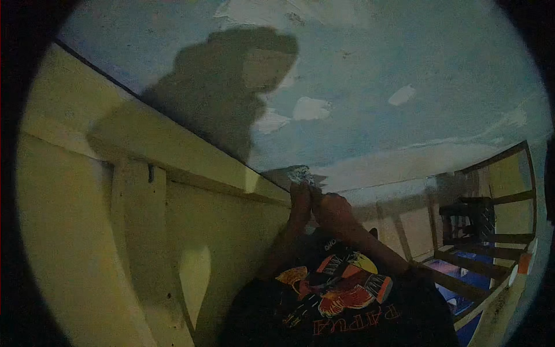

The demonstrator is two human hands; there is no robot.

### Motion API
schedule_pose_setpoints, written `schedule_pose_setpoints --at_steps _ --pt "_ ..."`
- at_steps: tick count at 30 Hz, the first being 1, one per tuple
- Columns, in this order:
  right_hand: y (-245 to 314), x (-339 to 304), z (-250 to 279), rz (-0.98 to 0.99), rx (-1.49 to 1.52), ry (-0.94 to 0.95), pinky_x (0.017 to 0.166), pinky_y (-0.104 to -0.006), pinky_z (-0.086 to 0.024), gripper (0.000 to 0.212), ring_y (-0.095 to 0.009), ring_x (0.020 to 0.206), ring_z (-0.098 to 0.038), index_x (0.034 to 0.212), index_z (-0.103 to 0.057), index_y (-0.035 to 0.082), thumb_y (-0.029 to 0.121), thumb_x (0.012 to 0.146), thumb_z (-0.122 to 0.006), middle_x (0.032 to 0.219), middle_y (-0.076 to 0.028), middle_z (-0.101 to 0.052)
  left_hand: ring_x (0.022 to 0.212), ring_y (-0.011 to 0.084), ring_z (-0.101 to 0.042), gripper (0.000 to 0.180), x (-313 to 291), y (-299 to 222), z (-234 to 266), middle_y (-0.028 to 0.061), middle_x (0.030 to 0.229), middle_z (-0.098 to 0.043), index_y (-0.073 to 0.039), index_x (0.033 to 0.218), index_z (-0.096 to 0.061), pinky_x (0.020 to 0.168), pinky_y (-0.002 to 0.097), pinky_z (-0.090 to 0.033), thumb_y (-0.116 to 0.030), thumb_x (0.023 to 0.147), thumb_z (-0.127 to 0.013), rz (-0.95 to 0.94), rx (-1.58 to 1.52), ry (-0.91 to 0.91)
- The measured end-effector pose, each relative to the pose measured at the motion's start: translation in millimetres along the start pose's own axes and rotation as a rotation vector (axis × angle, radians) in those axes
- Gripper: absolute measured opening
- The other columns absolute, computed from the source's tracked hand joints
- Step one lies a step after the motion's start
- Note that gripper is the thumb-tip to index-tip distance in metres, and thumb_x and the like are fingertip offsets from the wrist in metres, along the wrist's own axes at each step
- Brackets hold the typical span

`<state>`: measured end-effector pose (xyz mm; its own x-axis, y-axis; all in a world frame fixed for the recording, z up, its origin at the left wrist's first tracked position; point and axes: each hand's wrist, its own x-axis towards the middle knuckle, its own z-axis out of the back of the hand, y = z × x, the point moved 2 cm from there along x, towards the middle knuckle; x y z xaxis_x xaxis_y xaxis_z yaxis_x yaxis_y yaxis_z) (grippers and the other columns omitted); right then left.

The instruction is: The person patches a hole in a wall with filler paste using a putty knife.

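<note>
Both my hands are raised close together in front of my chest, near where yellow boards meet a pale blue surface. A small, crumpled, silvery thing (301, 173), which looks like foil or clear plastic, sticks up from my fingers. My left hand (300, 201) is closed around its lower end. Right beside it, my right hand (333, 207) is bent into a closed shape, its fingertips against the same silvery piece. Dim light hides the exact finger positions.
A yellow board ledge (191, 165) runs along my left side. The pale blue surface (370, 69) has white patches and carries a large dark shadow (217, 81). To the right stands a slatted wooden frame (477, 263) with blue things behind it.
</note>
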<state>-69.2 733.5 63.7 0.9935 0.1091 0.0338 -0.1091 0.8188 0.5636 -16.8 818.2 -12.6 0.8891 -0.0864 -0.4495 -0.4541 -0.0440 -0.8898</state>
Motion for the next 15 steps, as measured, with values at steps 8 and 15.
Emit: schedule_pose_setpoints --at_steps 8,15 --pt "-2.0 1.0 -3.9 -0.151 -0.079 0.118 0.049 -0.0402 -0.042 0.031 -0.030 0.058 -0.053 0.102 -0.040 0.000 0.013 0.073 -0.042 0.061 -0.017 -0.052 0.065 0.0186 -0.041 0.028 2.2 6.7 3.1 0.0082 0.067 -0.044 0.002 0.075 -0.041 0.063 0.0351 -0.035 -0.025 0.081 -0.036 -0.051 0.007 0.085" --pt "-10.8 5.3 -14.3 -0.132 -0.086 0.171 0.051 -0.0425 -0.042 0.036 -0.031 0.059 -0.053 0.110 -0.035 0.006 0.017 0.076 -0.039 0.064 -0.017 -0.053 0.072 0.0228 -0.048 0.037 3.7 11.1 -26.3 0.0148 0.083 -0.045 0.004 0.103 -0.025 0.058 0.0336 -0.042 -0.021 0.079 -0.038 -0.244 0.235 -0.624"
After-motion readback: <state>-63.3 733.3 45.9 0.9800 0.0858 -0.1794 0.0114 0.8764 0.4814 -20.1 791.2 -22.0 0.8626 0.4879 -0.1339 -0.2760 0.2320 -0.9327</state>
